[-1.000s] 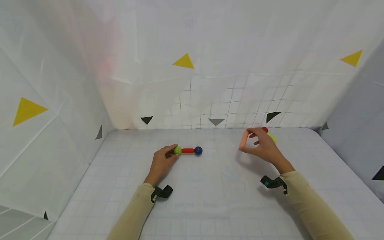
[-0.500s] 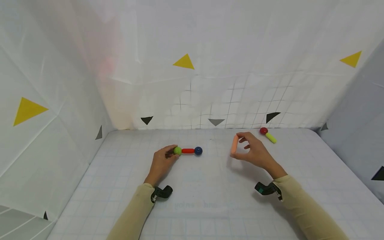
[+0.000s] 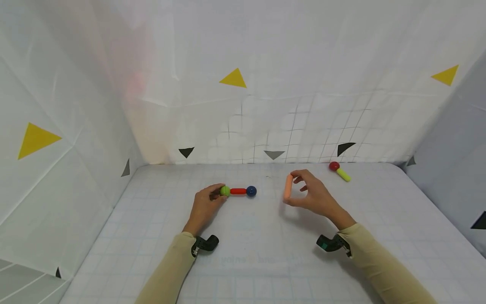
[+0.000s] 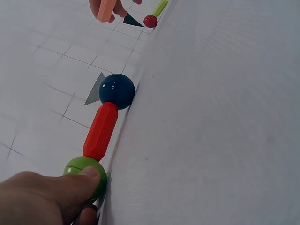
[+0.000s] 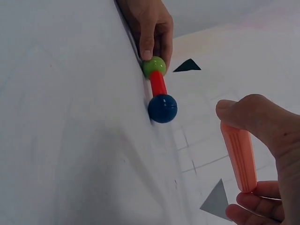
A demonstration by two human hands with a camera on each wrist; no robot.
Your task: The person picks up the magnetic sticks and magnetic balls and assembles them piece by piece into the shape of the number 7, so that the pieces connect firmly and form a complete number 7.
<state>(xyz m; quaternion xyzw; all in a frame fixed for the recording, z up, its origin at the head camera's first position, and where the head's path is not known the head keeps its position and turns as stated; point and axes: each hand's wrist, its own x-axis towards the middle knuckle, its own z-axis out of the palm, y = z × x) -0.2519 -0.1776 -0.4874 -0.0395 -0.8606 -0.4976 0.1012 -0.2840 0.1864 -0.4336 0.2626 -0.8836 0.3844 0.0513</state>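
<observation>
My left hand (image 3: 205, 207) pinches a green ball (image 4: 84, 171) between thumb and fingers. A ribbed red rod (image 4: 101, 131) joins that ball to a dark blue ball (image 4: 116, 91), and the row lies sideways on the table. To the right of the blue ball, my right hand (image 3: 313, 196) holds an orange rod (image 5: 240, 157) by its two ends, thumb at one and fingertips at the other. The rod stands off the table, with a shadow below it, a short gap from the blue ball.
Behind my right hand, near the table's back edge, lies a red ball (image 3: 334, 166) joined to a yellow-green rod (image 3: 343, 175). White sheeting (image 3: 303, 55) with yellow and dark triangles rises behind the white table (image 3: 243, 236) and at both sides.
My right hand has carried the orange rod leftward and slightly nearer, toward the blue ball, uncovering the red ball and yellow-green rod. My left hand and its row stay put.
</observation>
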